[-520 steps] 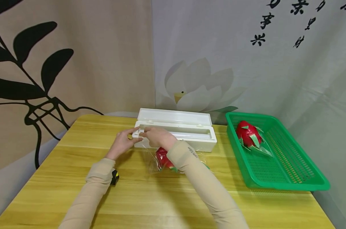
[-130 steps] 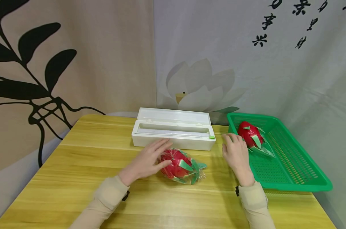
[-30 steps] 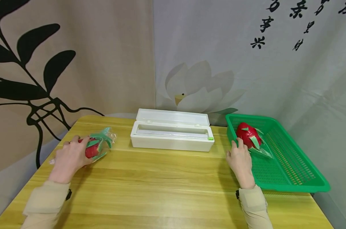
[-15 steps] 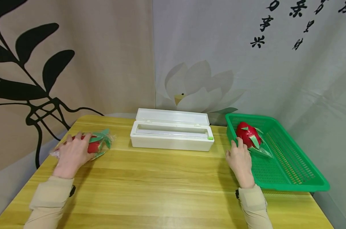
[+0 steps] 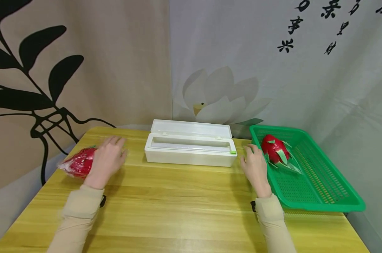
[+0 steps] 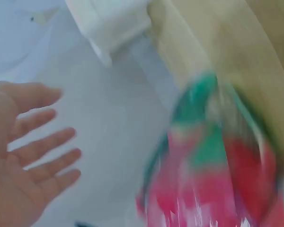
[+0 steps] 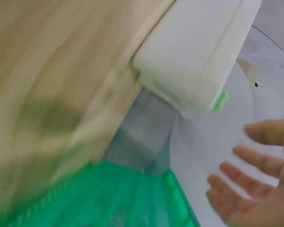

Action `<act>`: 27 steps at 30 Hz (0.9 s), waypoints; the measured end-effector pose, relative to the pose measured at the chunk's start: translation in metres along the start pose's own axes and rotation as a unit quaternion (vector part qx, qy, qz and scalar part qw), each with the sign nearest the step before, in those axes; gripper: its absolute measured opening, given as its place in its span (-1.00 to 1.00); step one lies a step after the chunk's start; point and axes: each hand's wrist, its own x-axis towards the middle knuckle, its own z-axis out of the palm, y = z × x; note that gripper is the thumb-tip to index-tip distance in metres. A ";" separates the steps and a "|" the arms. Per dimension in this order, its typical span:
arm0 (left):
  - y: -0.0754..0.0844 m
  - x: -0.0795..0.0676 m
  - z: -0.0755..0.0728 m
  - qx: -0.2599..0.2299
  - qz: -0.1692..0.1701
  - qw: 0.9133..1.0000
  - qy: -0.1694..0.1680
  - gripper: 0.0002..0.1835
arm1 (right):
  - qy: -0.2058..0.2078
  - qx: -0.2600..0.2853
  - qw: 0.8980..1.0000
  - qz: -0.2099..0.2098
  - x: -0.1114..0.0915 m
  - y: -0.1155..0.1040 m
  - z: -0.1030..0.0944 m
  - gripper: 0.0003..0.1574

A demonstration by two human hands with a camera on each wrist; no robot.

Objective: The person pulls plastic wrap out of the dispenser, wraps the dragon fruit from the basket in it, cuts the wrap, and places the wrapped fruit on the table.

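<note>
A red dragon fruit (image 5: 80, 162) in clear film lies at the table's left edge. My left hand (image 5: 108, 160) is over its right end in the head view, hiding the green tips. In the left wrist view that hand's fingers (image 6: 52, 142) are spread and hold nothing, with the blurred fruit (image 6: 203, 179) apart from them. My right hand (image 5: 255, 167) hovers by the left rim of the green basket (image 5: 317, 205), its fingers (image 7: 255, 184) loosely extended and holding nothing. A second dragon fruit (image 5: 274, 149) sits in that basket.
A white cling film dispenser (image 5: 189, 154) stands at the back middle, its lid (image 5: 191, 129) raised and a green cutter slider (image 5: 233, 152) at its right end. Behind the wooden table (image 5: 178, 211) hangs a printed curtain (image 5: 130, 63).
The left hand has let go of the wrapped dragon fruit and moved right, leaving it at the left edge. The right hand has shifted slightly left, away from the basket.
</note>
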 end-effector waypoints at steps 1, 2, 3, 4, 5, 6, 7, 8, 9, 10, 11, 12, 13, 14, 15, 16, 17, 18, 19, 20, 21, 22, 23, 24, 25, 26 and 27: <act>0.005 0.004 0.006 -0.017 0.001 1.000 -0.007 -0.64 | -0.012 0.017 1.000 -0.003 0.004 -0.002 0.003 -0.64; 0.009 0.008 0.013 -0.034 -0.002 0.999 -0.018 -0.64 | -0.028 0.035 0.999 -0.004 0.008 -0.003 0.007 -0.64; 0.014 0.012 0.020 -0.051 -0.004 0.998 -0.030 -0.64 | -0.045 0.050 0.998 -0.008 0.012 -0.005 0.011 -0.64; 0.017 0.016 0.027 -0.073 -0.004 0.996 -0.042 -0.65 | -0.061 0.061 0.996 -0.012 0.015 -0.006 0.014 -0.64; 0.021 0.019 0.034 -0.093 -0.003 0.994 -0.056 -0.65 | -0.074 0.071 0.995 -0.016 0.017 -0.007 0.018 -0.64; 0.023 0.022 0.041 -0.111 -0.001 0.992 -0.068 -0.65 | -0.087 0.078 0.993 -0.021 0.020 -0.007 0.022 -0.64; 0.026 0.024 0.047 -0.126 0.004 0.989 -0.079 -0.65 | -0.097 0.082 0.992 -0.028 0.022 -0.008 0.025 -0.65; 0.027 0.026 0.053 -0.139 0.008 0.986 -0.089 -0.64 | -0.105 0.084 0.990 -0.035 0.023 -0.008 0.028 -0.65; 0.028 0.028 0.058 -0.148 0.015 0.984 -0.096 -0.64 | -0.111 0.086 0.989 -0.039 0.025 -0.008 0.031 -0.66; 0.029 0.029 0.063 -0.152 0.022 0.983 -0.103 -0.63 | -0.114 0.087 0.989 -0.043 0.026 -0.008 0.033 -0.68; 0.029 0.029 0.066 -0.151 0.027 0.982 -0.107 -0.63 | -0.116 0.088 0.988 -0.048 0.026 -0.008 0.035 -0.70; 0.028 0.030 0.070 -0.146 0.031 0.983 -0.109 -0.63 | -0.119 0.088 0.988 -0.053 0.027 -0.007 0.036 -0.73; 0.028 0.031 0.073 -0.142 0.036 0.983 -0.109 -0.65 | -0.121 0.089 0.987 -0.057 0.028 -0.007 0.037 -0.75; 0.028 0.031 0.075 -0.138 0.039 0.984 -0.108 -0.67 | -0.122 0.089 0.987 -0.060 0.028 -0.006 0.037 -0.77; 0.027 0.032 0.076 -0.134 0.044 0.984 -0.106 -0.69 | -0.125 0.088 0.986 -0.063 0.029 -0.006 0.037 -0.79; 0.027 0.034 0.077 -0.130 0.045 0.985 -0.106 -0.72 | -0.127 0.086 0.986 -0.066 0.030 -0.005 0.037 -0.81; 0.027 0.035 0.078 -0.128 0.046 0.985 -0.106 -0.74 | -0.129 0.083 0.986 -0.070 0.030 -0.005 0.037 -0.82; 0.027 0.036 0.079 -0.126 0.047 0.985 -0.106 -0.76 | -0.133 0.081 0.985 -0.071 0.031 -0.004 0.036 -0.83; 0.027 0.037 0.079 -0.125 0.047 0.985 -0.109 -0.77 | -0.137 0.078 0.985 -0.073 0.032 -0.004 0.036 -0.84; 0.027 0.038 0.079 -0.123 0.047 0.985 -0.112 -0.79 | -0.141 0.076 0.984 -0.076 0.033 -0.004 0.036 -0.84; 0.028 0.039 0.079 -0.122 0.045 0.985 -0.116 -0.80 | -0.146 0.074 0.983 -0.079 0.034 -0.004 0.035 -0.85; 0.028 0.040 0.079 -0.121 0.044 0.984 -0.120 -0.81 | -0.149 0.072 0.983 -0.083 0.034 -0.003 0.035 -0.85; 0.028 0.040 0.079 -0.121 0.043 0.984 -0.122 -0.81 | -0.152 0.073 0.982 -0.086 0.035 -0.003 0.035 -0.86; 0.028 0.040 0.079 -0.122 0.041 0.984 -0.124 -0.82 | -0.155 0.074 0.981 -0.087 0.036 -0.003 0.035 -0.86; 0.028 0.041 0.079 -0.123 0.040 0.984 -0.126 -0.83 | -0.157 0.075 0.981 -0.091 0.037 -0.004 0.035 -0.86; 0.028 0.041 0.079 -0.124 0.039 0.983 -0.126 -0.83 | -0.157 0.075 0.980 -0.094 0.038 -0.003 0.035 -0.87; 0.027 0.041 0.079 -0.126 0.037 0.983 -0.126 -0.83 | -0.158 0.075 0.980 -0.095 0.039 -0.004 0.035 -0.87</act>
